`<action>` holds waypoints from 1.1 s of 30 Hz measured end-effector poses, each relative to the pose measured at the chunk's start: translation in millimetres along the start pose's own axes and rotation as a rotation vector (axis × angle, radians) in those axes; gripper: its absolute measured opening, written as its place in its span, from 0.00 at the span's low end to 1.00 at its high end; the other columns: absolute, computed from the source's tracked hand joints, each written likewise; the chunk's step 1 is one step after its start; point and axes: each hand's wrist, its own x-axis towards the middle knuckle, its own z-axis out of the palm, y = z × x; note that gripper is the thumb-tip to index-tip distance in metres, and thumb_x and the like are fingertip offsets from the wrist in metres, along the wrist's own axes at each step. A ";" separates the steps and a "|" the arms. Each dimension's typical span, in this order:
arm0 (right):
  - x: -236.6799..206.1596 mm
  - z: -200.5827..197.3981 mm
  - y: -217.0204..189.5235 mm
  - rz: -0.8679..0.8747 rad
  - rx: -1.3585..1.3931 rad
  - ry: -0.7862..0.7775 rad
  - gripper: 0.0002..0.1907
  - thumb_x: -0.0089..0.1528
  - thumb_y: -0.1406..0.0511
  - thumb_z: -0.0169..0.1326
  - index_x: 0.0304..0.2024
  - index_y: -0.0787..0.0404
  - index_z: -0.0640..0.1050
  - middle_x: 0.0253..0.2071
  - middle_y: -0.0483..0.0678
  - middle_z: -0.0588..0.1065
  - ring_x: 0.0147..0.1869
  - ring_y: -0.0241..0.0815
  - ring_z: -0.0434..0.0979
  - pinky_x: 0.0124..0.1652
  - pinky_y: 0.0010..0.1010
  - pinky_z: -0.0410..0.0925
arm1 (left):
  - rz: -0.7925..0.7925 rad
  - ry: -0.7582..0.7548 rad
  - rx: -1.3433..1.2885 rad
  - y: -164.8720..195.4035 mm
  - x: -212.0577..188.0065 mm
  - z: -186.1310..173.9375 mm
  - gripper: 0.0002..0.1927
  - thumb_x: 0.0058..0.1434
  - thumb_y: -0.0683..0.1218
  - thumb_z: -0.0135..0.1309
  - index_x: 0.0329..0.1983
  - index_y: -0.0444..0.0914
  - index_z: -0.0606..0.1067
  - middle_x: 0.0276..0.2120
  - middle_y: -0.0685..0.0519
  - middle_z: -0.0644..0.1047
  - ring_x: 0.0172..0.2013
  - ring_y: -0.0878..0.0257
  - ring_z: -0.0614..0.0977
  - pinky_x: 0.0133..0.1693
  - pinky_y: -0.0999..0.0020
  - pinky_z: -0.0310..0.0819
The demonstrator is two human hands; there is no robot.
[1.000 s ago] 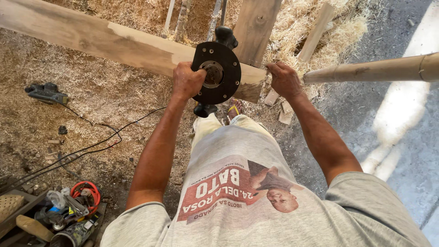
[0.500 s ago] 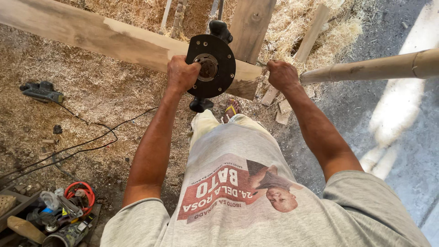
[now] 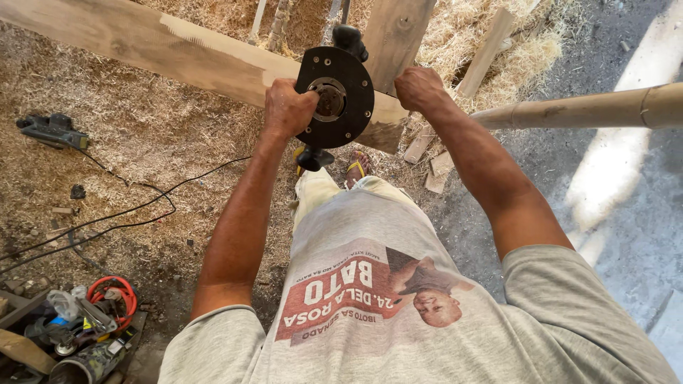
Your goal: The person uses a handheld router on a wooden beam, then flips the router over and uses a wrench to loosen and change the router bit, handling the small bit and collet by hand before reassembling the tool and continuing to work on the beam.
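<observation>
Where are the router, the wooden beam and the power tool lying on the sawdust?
router (image 3: 334, 99), head view, on its round black base plate
wooden beam (image 3: 178, 50), head view, on its pale top face
power tool (image 3: 53, 130), head view, on its dark body

Single view, head-mounted: the camera looked steeply down the wearer's own chest and forearms, close to the body, facing forward toward 12 o'clock. The long wooden beam (image 3: 178, 53) crossed the top from 10 to 1 o'clock; the sawdust-covered ground (image 3: 142, 142) filled 9 o'clock and a bamboo pole (image 3: 583, 108) entered at 3 o'clock. No second view shared the scene.
</observation>
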 end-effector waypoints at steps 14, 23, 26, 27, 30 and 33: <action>4.3 -36.2 -16.2 -0.090 0.098 -0.324 0.08 0.63 0.74 0.49 0.39 0.65 0.80 0.33 0.52 0.76 0.34 0.44 0.74 0.36 0.35 0.74 | 0.090 0.023 0.032 21.8 -9.3 -5.7 0.16 0.50 0.49 0.55 0.31 0.32 0.83 0.28 0.36 0.82 0.34 0.43 0.85 0.44 0.51 0.78; -4.2 -14.8 8.5 -0.112 0.418 -0.144 0.11 0.63 0.70 0.54 0.47 0.62 0.81 0.44 0.52 0.80 0.45 0.47 0.79 0.44 0.37 0.72 | 0.086 -0.034 0.021 18.5 -2.5 -8.8 0.16 0.49 0.49 0.54 0.31 0.31 0.82 0.29 0.34 0.81 0.36 0.40 0.84 0.46 0.50 0.77; -16.5 5.0 13.7 -0.037 0.688 0.038 0.13 0.68 0.64 0.53 0.53 0.55 0.82 0.50 0.51 0.81 0.48 0.44 0.82 0.50 0.31 0.74 | 0.080 -0.049 0.020 20.3 -1.5 -9.8 0.16 0.48 0.49 0.54 0.31 0.32 0.82 0.29 0.35 0.81 0.36 0.40 0.84 0.45 0.50 0.77; -19.3 8.8 15.7 0.025 0.782 0.079 0.13 0.71 0.61 0.52 0.55 0.53 0.83 0.51 0.50 0.82 0.49 0.43 0.84 0.52 0.29 0.76 | 0.080 -0.051 0.020 21.4 -1.3 -9.7 0.16 0.48 0.49 0.54 0.31 0.32 0.82 0.29 0.35 0.82 0.35 0.40 0.85 0.45 0.50 0.77; -24.0 21.4 5.1 -0.123 0.952 0.222 0.15 0.67 0.67 0.48 0.55 0.58 0.79 0.54 0.54 0.77 0.51 0.45 0.80 0.52 0.33 0.77 | 0.066 -0.076 0.022 22.4 -3.0 -9.6 0.16 0.49 0.49 0.53 0.32 0.32 0.83 0.28 0.36 0.82 0.34 0.42 0.85 0.45 0.51 0.78; -18.6 26.9 -9.8 -0.120 0.665 0.329 0.16 0.60 0.68 0.57 0.50 0.69 0.74 0.46 0.60 0.74 0.47 0.54 0.77 0.46 0.40 0.74 | 0.066 -0.085 0.021 22.1 -1.4 -10.4 0.16 0.49 0.49 0.53 0.32 0.32 0.83 0.27 0.38 0.82 0.33 0.44 0.86 0.44 0.53 0.79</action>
